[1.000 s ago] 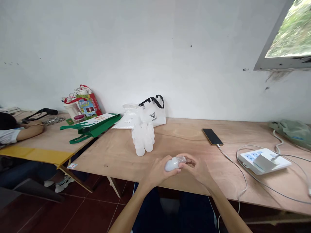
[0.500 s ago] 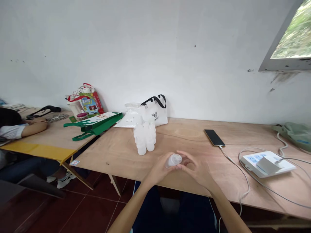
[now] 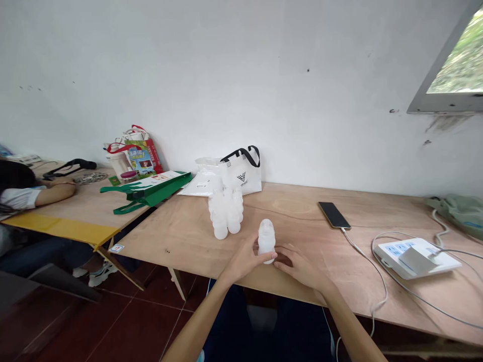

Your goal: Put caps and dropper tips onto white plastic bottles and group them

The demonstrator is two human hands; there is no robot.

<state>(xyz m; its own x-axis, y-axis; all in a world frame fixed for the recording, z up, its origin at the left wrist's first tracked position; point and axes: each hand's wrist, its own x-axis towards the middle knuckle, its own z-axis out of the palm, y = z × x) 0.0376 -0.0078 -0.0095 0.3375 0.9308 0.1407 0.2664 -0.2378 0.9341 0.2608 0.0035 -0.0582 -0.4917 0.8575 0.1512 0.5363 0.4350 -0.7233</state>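
Observation:
A small translucent white plastic bottle (image 3: 266,235) with a clear cap stands upright near the front edge of the table. My left hand (image 3: 247,259) is closed around its lower part, thumb across the front. At the bottle's right side is my right hand (image 3: 300,264), fingers curved and thumb apart, with nothing in its grasp. Its fingertips are close to the bottle's base; whether they touch I cannot tell. Farther back and to the left, several matching white bottles (image 3: 227,213) stand packed together in rows.
Behind the grouped bottles are a white bag (image 3: 247,176) with black handles and a white plastic packet (image 3: 202,182). Right of my hands lie a phone (image 3: 334,215) on a cable and a white power strip (image 3: 415,257). A green bag (image 3: 151,188) bridges toward the neighbouring table, where a person rests an arm (image 3: 56,193).
The bottle, tilted between both hands before, now stands upright and slightly farther back. My right hand has eased off it and lowered, while my left hand keeps hold.

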